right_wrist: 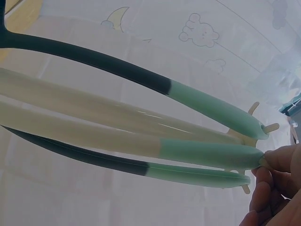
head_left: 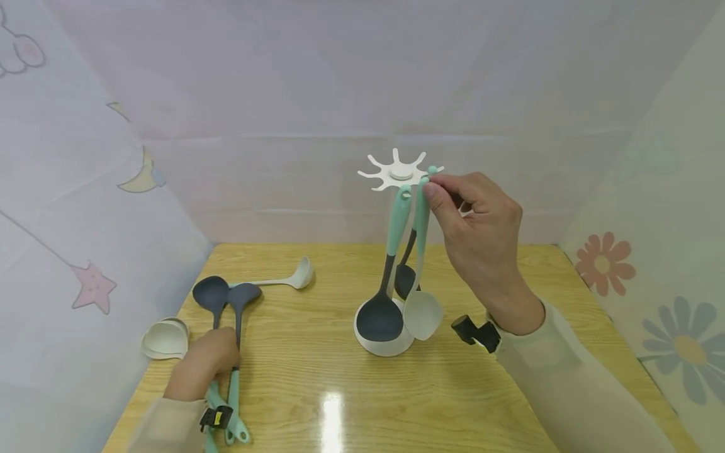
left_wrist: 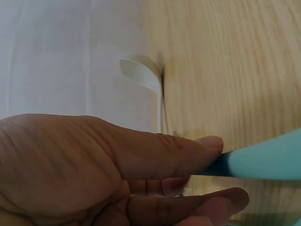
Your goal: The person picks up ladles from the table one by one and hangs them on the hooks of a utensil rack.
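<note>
At the right hand's (head_left: 481, 226) fingertips, the end of a cream-headed utensil (head_left: 425, 316) with a mint handle; thumb and forefinger pinch it. The utensil hangs head-down, below and to the left of that hand, its grip level with the prongs of a white stand (head_left: 402, 174). Whether its end is seated on a prong cannot be told; the fingers hide the spot.

Just left of the right hand, a dark ladle (head_left: 379, 319) hangs with a prong through the hole in its mint handle, its bowl in front of the stand's base. Behind the pinched utensil, as seen from the head, a second dark utensil (head_left: 404, 281) also hangs from a prong. Bare prongs spread beyond, on the side away from the right hand.

Low and well to the left of the stand, the left hand (head_left: 206, 358) grips a dark-headed utensil (head_left: 245, 294) by its shaft, thumb along one side and fingers opposite, just above the mint grip. Beside it, a further dark spoon (head_left: 211, 294) points the same way, its shaft passing under the hand. Immediately left of the left hand: cream bowls (head_left: 164, 338), overlapping. Ahead and to its right: a white ladle (head_left: 301, 274) lying on the wooden table (head_left: 317, 371).
</note>
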Demonstrator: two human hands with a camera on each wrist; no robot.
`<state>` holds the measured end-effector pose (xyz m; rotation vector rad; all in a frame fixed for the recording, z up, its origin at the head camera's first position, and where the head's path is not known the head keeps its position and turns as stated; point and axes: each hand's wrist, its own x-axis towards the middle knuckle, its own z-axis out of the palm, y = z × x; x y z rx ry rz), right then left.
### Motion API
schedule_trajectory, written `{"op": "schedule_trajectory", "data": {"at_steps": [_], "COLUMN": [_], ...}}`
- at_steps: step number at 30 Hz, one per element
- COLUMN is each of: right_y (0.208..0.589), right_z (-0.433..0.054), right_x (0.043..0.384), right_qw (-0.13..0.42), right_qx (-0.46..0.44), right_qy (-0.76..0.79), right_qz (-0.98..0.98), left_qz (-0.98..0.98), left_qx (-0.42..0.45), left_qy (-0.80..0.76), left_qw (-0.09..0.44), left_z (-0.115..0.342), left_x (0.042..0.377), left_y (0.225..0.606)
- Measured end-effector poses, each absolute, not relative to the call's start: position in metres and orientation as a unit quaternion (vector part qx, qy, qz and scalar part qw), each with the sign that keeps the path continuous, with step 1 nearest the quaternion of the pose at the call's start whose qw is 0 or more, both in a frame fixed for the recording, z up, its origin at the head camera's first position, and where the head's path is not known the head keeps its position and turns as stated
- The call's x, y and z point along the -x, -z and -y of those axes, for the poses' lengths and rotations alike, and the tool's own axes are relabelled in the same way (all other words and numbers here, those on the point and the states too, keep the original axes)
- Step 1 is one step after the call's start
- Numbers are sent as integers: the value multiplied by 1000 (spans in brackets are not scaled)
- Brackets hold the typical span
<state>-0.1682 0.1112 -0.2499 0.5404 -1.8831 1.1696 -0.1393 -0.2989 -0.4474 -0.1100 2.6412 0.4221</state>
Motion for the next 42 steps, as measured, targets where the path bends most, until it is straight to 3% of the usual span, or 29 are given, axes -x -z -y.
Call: {"op": "schedule_trajectory", "data": {"at_steps": [16, 32, 42], "right_y": [251, 250, 249], "right_z": [-110, -111, -111], "right_x": [168, 168, 168], "right_qw": [428, 425, 429], "right_qx": [-221, -227, -226], "right_qy": [-469, -459, -454], "right_qz": [740, 747, 748], "left_qz": [-956, -869, -794], "left_qx": [12, 59, 45], "left_qy": [-233, -457, -573], "left_qw": [176, 181, 197], "left_z": [286, 260, 253], "left_x": [145, 151, 155], "left_y": [459, 463, 455]}}
